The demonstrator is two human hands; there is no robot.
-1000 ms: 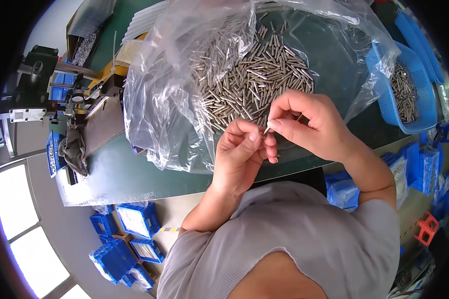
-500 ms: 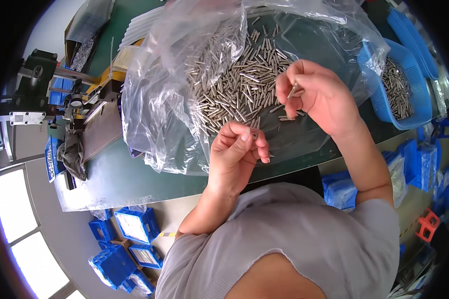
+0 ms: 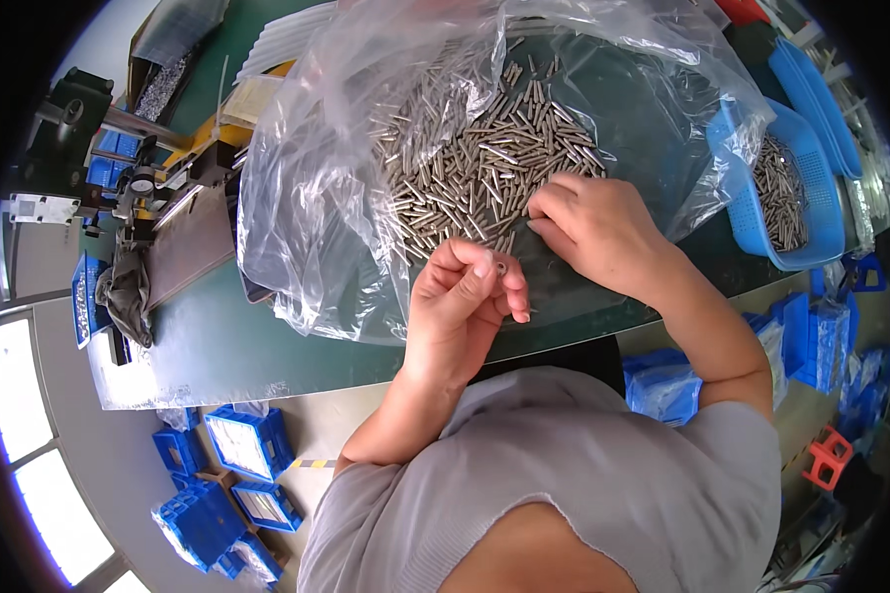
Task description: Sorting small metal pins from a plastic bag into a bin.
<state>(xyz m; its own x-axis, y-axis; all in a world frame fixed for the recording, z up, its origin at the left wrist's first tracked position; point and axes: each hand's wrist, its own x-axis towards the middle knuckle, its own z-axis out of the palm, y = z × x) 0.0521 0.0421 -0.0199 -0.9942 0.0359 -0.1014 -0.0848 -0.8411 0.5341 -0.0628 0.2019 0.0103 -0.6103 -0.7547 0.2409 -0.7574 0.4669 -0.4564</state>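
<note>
My left hand is closed in a pinch near the front of the bench. A small metal pin, seen nearly end-on, sits between its thumb and fingers. To the right, my right hand is palm down at the near right edge of a pile of short metal pins. Its fingers are bent together, and whatever is under the fingertips is hidden. The heap lies on a clear plastic bag, and part of the film covers its left side.
A blue basket with more metal pins stands at the right. At the left is a clamp-like metal fixture. Blue crates sit on the floor below the green bench, and a red stool is at the lower right.
My right hand has come down from above the bag, moving slightly left to the pile's edge. Pins that showed in its fingers are now hidden. My left hand keeps its pinch.
</note>
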